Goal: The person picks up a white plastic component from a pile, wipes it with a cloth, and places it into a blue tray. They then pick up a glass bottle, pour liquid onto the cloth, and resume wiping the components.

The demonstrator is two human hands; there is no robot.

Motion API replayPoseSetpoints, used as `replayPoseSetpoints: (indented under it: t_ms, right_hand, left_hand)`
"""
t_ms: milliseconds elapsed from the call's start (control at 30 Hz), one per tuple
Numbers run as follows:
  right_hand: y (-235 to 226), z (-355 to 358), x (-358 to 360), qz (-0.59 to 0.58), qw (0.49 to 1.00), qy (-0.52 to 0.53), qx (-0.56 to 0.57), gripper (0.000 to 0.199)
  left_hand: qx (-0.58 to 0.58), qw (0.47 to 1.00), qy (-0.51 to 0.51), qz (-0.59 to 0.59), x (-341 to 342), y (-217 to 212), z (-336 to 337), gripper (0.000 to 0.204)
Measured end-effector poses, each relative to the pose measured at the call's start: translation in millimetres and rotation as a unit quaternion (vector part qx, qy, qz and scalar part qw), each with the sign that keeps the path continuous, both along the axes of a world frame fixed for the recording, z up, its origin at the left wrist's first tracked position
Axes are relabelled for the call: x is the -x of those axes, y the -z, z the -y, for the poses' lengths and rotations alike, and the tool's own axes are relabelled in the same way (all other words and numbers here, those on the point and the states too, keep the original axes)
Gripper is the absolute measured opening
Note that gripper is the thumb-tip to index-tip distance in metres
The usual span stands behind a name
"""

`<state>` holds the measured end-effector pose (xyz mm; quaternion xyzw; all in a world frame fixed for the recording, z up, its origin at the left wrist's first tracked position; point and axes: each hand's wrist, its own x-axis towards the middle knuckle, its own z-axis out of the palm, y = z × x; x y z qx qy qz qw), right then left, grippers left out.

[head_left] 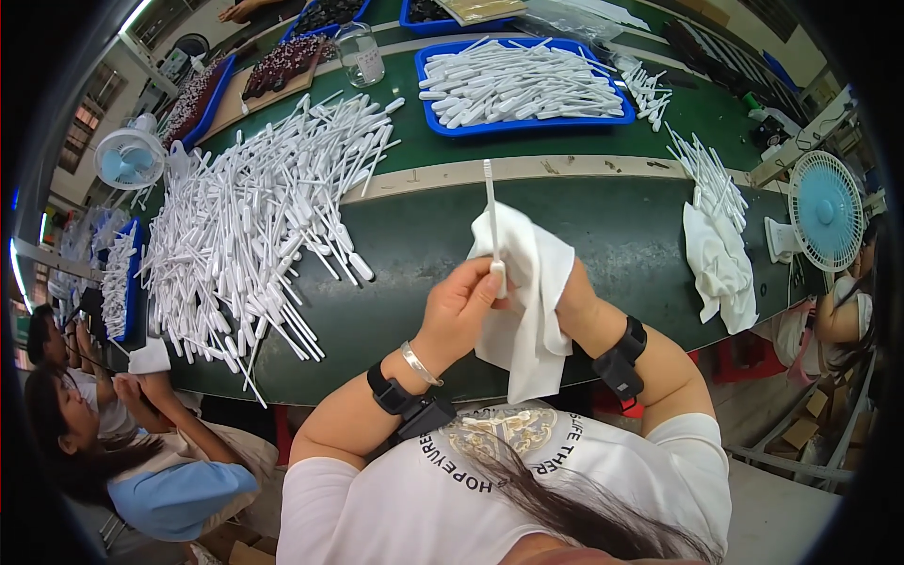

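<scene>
My left hand (454,309) pinches a slim white plastic stick (491,209) by its wider lower end, holding it upright in front of me. A white cloth (529,325) hangs from my right hand (575,299) and lies just behind and beside the stick. The cloth covers most of my right fingers. To the left, a large loose heap of similar white sticks (254,221) is spread over the dark green tabletop (414,282).
A blue tray (527,123) full of white sticks stands at the back. Right of me are a crumpled cloth (720,268), more sticks (706,179) and a blue fan (826,209). A glass jar (361,58) stands farther back. A co-worker (141,443) sits at left.
</scene>
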<state>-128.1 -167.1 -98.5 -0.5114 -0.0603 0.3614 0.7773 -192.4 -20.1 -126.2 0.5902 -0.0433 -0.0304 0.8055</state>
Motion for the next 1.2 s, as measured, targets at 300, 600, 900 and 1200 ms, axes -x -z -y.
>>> replayPoseSetpoints:
  t_ms: [300, 600, 900, 1200]
  right_hand:
    - [-1, -22, 14, 0.272, 0.958, 0.087, 0.02, 0.028]
    - [30, 7, -10, 0.427, 0.897, 0.036, 0.106, 0.033]
    - [19, 6, -5, 0.344, 0.925, -0.117, 0.109, 0.02]
    - [29, 0, -10, 0.308, 0.943, -0.126, 0.013, 0.024]
  left_hand:
    - [-0.127, 0.989, -0.071, 0.006, -5, 1, 2, 0.018]
    - [-0.084, 0.986, -0.144, 0.016, -3, -36, -20, 0.016]
    - [-0.095, 0.985, -0.144, 0.03, -4, -37, -47, 0.014]
    - [-0.193, 0.972, -0.117, 0.066, -2, -40, -55, 0.01]
